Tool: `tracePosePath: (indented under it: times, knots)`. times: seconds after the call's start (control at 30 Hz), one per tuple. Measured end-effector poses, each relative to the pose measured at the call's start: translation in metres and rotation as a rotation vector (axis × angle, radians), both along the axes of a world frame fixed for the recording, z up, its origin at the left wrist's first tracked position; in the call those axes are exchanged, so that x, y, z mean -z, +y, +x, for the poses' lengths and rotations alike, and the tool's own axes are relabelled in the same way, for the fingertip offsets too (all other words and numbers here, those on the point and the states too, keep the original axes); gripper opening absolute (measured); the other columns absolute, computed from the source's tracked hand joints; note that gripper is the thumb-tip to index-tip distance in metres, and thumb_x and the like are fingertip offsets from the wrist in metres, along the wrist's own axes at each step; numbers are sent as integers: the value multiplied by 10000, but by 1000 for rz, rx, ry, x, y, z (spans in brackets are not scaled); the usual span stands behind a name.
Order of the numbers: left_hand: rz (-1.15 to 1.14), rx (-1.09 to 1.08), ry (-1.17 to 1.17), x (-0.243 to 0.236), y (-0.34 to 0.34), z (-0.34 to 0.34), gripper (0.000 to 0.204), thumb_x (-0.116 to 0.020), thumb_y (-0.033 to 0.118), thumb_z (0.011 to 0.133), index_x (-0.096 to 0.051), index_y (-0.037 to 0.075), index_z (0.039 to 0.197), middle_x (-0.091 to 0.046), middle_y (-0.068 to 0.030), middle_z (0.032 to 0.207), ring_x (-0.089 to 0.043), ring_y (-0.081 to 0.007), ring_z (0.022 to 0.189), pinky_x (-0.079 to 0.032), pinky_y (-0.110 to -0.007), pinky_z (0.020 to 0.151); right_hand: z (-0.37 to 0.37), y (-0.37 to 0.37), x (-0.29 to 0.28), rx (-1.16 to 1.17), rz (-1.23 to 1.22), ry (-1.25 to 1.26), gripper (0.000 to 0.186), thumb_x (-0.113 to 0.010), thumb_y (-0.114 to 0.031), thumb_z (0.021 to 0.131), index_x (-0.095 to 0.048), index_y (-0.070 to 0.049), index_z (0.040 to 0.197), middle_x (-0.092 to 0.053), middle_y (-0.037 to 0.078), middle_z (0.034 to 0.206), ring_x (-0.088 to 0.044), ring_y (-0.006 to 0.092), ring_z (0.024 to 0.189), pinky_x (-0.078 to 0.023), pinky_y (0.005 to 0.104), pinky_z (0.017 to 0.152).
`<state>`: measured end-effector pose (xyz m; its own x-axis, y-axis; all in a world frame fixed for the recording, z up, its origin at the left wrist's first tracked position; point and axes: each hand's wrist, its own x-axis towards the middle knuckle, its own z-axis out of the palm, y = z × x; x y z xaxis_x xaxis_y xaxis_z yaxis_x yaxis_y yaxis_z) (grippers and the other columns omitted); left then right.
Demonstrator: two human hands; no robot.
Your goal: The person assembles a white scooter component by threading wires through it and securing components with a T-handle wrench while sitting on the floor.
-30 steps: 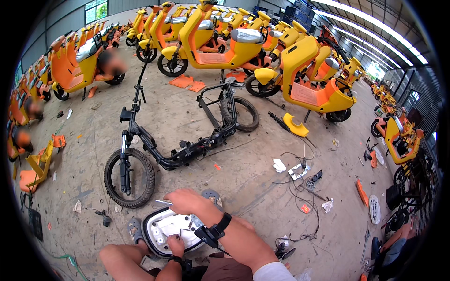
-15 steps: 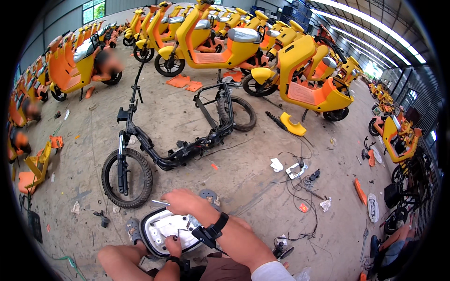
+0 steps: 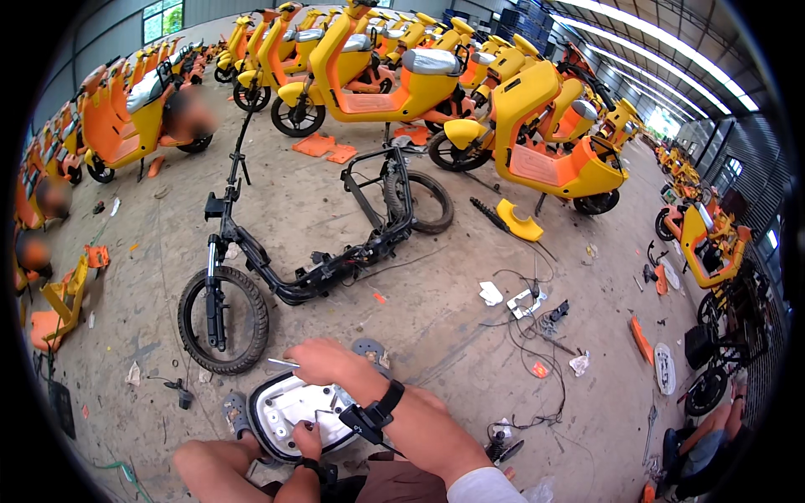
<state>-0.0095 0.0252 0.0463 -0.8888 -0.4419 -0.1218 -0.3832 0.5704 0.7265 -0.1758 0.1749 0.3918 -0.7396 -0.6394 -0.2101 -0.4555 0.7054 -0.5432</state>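
Observation:
An upturned scooter seat, white inside with a black rim, rests between my legs. My right hand is closed above its far edge, and a thin silvery metal rod sticks out to the left of the fist; the rest of it is hidden. Inside the seat shell, my left hand has its fingers pinched together low over the white surface. What they grip, if anything, is too small to make out. A small dark bent piece shows just beyond those fingers. My right forearm covers the shell's right side.
Ahead stands a bare black scooter frame with two wheels. Yellow scooters line the back. To the right lie a yellow curved panel, tangled cables and a shock absorber. Another person is at the far right.
The whole view has shifted slightly. Both hands stay almost in place at the seat, with the rod still in my right fist.

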Motion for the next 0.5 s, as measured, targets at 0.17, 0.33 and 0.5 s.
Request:
tracePosePath:
  times: [0.17, 0.33, 0.5]
  knots:
    - [-76, 63, 93, 13, -3, 0, 213, -780, 58, 684, -689, -42, 850, -673, -185, 756, -665, -333, 703, -532, -401, 676, -1, -2, 1, 0, -5, 4, 301, -557, -85, 818, -711, -65, 1077, -700, 209, 1041, -662, 385, 1003, -519, 479, 868]
    - [-53, 30, 98, 13, -2, 0, 232, -792, 68, 680, -680, -52, 846, -652, -189, 782, -644, -347, 734, -517, -426, 706, -2, -2, 1, -10, 11, -2, 331, -571, -104, 812, -701, -81, 1116, -700, 205, 1046, -658, 384, 1011, -514, 481, 876]
    - [44, -42, -3, -3, 5, 0, 248, -819, 101, 694, -665, -52, 815, -638, -188, 770, -622, -351, 724, -492, -441, 694, -3, 2, 5, -10, -4, -16, 355, -599, -147, 807, -681, -91, 1147, -697, 206, 1041, -652, 395, 1007, -509, 495, 879]
